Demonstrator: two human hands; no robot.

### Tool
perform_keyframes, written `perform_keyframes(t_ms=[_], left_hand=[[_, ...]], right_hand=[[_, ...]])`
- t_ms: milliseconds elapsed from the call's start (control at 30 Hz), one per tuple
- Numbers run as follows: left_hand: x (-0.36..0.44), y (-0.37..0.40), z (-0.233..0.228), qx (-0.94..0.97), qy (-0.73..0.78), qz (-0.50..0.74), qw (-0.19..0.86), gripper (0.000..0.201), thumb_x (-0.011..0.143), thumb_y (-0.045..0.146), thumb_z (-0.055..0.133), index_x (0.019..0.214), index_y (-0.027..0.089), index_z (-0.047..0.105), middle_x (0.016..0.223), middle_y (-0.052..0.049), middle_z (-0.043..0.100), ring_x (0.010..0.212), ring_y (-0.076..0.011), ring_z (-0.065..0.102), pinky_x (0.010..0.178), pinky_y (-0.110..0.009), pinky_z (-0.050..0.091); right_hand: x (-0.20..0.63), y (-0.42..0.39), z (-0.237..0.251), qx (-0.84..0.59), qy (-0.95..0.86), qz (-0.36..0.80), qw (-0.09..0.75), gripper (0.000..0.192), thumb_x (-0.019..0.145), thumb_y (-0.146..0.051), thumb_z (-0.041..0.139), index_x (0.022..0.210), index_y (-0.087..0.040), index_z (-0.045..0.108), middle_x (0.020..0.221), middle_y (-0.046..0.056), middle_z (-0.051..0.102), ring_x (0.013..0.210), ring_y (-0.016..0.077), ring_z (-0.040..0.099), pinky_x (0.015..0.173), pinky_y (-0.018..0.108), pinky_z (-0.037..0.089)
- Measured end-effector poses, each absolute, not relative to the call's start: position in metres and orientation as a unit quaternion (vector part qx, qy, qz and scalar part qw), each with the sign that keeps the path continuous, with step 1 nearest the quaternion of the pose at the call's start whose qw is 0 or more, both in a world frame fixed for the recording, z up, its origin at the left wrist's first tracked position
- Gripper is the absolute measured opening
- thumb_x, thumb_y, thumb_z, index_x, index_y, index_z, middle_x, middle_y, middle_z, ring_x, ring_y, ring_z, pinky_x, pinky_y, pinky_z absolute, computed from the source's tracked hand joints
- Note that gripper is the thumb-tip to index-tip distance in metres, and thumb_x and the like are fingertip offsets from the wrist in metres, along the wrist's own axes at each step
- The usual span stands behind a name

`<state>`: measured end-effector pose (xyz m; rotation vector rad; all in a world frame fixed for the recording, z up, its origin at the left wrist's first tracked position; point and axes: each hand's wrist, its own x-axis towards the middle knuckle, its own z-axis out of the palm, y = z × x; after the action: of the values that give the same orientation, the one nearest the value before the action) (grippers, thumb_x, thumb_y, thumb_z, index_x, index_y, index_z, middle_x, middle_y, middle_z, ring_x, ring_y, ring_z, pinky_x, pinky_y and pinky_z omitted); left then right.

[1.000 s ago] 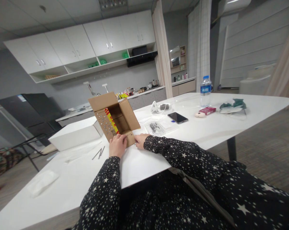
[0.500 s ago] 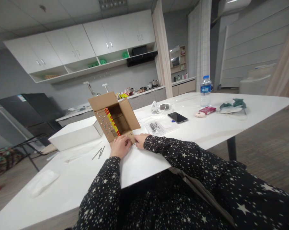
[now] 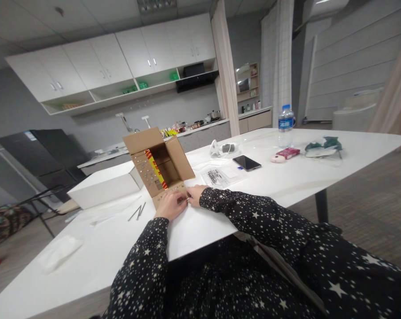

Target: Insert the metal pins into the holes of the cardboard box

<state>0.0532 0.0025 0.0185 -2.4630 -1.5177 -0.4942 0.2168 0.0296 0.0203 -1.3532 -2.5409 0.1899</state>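
Cardboard box (image 3: 159, 166) open near middle of white table (image 3: 287, 177), flaps up, mouth tipped toward camera; yellow-and-red printed item (image 3: 155, 170) standing inside against left wall. Rows of small pale dots on inner left flap and on front flap; too small to identify.

Left hand (image 3: 170, 205) resting on table at foot of box, fingers curled loosely against lowered front flap, thumb side toward right hand. Right hand (image 3: 195, 193) just beside it at front right corner of box, fingers bent and pinched together. Small glint between the two hands, possibly a thin metal piece; cannot tell which hand grips it, or whether either does. Both sleeves dark with white stars.

Step in hand, by judgement: fine fingertip work at front flap edge, both hands close together, box steadied by contact alone. Next move likely calls for a steady pinch and light pressure, with box kept from sliding back on smooth tabletop.

Around: white rectangular box (image 3: 102, 188) touching or just left of cardboard box; two thin metal rods (image 3: 136, 212) on table near left hand; clear packet with printed label (image 3: 215, 177) right of box; black phone (image 3: 246, 163), water bottle (image 3: 285, 126) and small red pack (image 3: 287, 153) farther off; folded white cloth (image 3: 59, 252) near left table edge.
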Motion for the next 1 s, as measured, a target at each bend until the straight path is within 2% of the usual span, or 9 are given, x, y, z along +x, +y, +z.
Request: perform_keyframes(t_ms=[633, 1000], left_hand=[[0.0543, 0.0049, 0.0168, -0.824, -0.533, -0.169, 0.097, 0.011, 0.071, 0.029, 0.053, 0.067, 0.02, 0.059, 0.075, -0.003, 0.064, 0.071, -0.0167, 0.058, 0.066, -0.029, 0.042], [0.0544, 0.0034, 0.0158, -0.796, -0.559, -0.222, 0.067, 0.01, 0.071, 0.028, 0.053, 0.07, 0.02, 0.059, 0.065, 0.0, 0.063, 0.061, -0.0151, 0.057, 0.057, -0.027, 0.038]], right_hand=[[0.2174, 0.0275, 0.0207, -0.468, -0.874, 0.057, 0.121, 0.038, 0.077, -0.045, 0.05, 0.107, -0.023, 0.059, 0.104, 0.012, 0.067, 0.09, 0.0279, 0.064, 0.07, 0.037, 0.05], [0.2186, 0.0236, 0.0252, -0.472, -0.871, 0.065, 0.121, 0.037, 0.08, -0.046, 0.049, 0.107, -0.024, 0.06, 0.105, 0.012, 0.066, 0.092, 0.0268, 0.064, 0.07, 0.035, 0.05]])
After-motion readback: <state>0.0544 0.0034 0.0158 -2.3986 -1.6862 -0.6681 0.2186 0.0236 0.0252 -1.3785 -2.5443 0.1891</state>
